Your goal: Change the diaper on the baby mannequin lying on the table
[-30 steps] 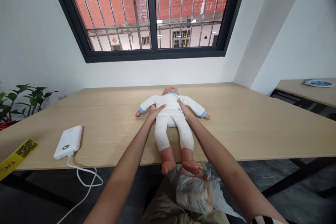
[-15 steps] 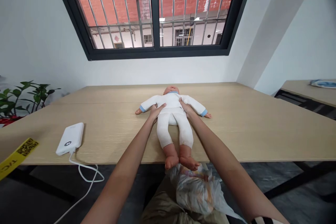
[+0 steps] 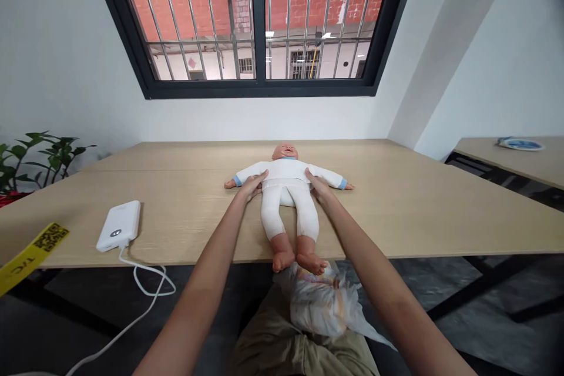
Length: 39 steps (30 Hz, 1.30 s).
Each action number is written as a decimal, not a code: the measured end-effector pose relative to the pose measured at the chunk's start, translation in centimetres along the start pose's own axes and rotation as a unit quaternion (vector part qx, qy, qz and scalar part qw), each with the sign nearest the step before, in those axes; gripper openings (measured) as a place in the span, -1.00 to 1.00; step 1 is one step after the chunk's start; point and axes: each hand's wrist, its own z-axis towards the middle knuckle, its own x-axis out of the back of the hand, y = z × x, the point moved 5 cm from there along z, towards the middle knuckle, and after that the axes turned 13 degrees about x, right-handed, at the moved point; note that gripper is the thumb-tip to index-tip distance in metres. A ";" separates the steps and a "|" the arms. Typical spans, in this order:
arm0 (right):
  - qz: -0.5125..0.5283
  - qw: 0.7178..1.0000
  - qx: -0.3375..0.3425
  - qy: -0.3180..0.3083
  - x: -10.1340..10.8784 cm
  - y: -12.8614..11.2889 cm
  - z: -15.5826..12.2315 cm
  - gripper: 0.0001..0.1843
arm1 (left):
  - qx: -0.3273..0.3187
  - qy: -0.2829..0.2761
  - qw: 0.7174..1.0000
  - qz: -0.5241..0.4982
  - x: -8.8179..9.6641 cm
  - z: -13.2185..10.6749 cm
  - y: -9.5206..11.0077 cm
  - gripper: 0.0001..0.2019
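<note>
Left fingers: spread flat and loose against the doll's [image 3: 288,188] side, just under its arm; pressing, not wrapped around anything.
Right fingers: also flat and loose, laid on the other side of the doll under its other arm; no closed grip.
Left hand [image 3: 252,185]: touching the doll's body where the white top meets the white pants.
Right hand [image 3: 318,187]: touching the doll's body at the same height, across from the left hand.
Arms: both bare, reaching straight out to the doll, one on each side of its legs.
Doll: on its back on the table [image 3: 396,205], head pointing to the window [image 3: 259,17], arms out wide, bare feet poking just over the near table edge.
Doll clothes: white suit with blue cuffs and a blue collar.
Plastic bag [image 3: 324,308]: crumpled, right below the doll's feet, on the lap.
Power bank [image 3: 118,226]: white, flat on the table, well to the left of the doll.
Cable [image 3: 147,282]: white, hanging off the table edge from the power bank, left of the doll.
Yellow tag [image 3: 33,255]: at the table's near edge, far left of the doll, past the power bank.
Plant [image 3: 39,155]: green leaves, far left of the doll, beyond the table.
Second table [image 3: 511,161]: far right of the doll, with a blue and white thing [image 3: 520,144] on it.
</note>
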 end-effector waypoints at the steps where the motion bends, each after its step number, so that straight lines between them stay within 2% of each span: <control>1: -0.011 1.000 -0.013 0.015 0.6 0.5 -0.3 -0.51 | 0.006 0.008 1.000 0.000 0.5 0.0 0.0 -0.52; 5: -0.042 0.993 -0.066 0.091 2.7 2.7 -1.4 -0.29 | 0.015 0.037 0.999 0.006 2.6 0.0 0.4 -0.56; 8: -0.049 0.996 -0.057 0.057 2.6 3.6 -1.5 -0.27 | -0.017 0.041 0.999 0.007 3.1 -0.7 1.1 -0.58; 11: -0.053 0.998 -0.037 0.012 2.2 3.7 -1.4 -0.35 | -0.056 0.016 0.998 0.014 2.5 -1.7 1.9 -0.52; 14: -0.063 0.998 -0.015 0.015 2.2 3.5 -1.3 -0.44 | -0.056 -0.047 0.995 0.065 1.0 -2.4 1.9 -0.42; 16: -0.079 0.997 0.001 0.026 2.3 3.4 -1.3 -0.50 | -0.069 -0.062 0.990 0.105 0.3 -2.6 1.8 -0.42; 20: -0.098 0.995 0.017 0.026 2.4 3.9 -1.2 -0.56 | -0.127 -0.011 0.980 0.152 -0.2 -2.1 1.8 -0.59; 28: -0.114 0.992 0.062 -0.006 2.3 5.0 -0.8 -0.68 | -0.171 0.040 0.964 0.198 -0.8 -1.7 1.7 -0.81; 34: -0.136 0.988 0.070 0.009 2.3 5.2 -0.2 -0.77 | -0.197 0.104 0.954 0.201 -1.1 -1.9 1.9 -0.82; 39: -0.122 0.990 0.061 0.032 2.6 5.5 0.0 -0.69 | -0.191 0.117 0.958 0.178 -0.5 -1.1 1.6 -0.76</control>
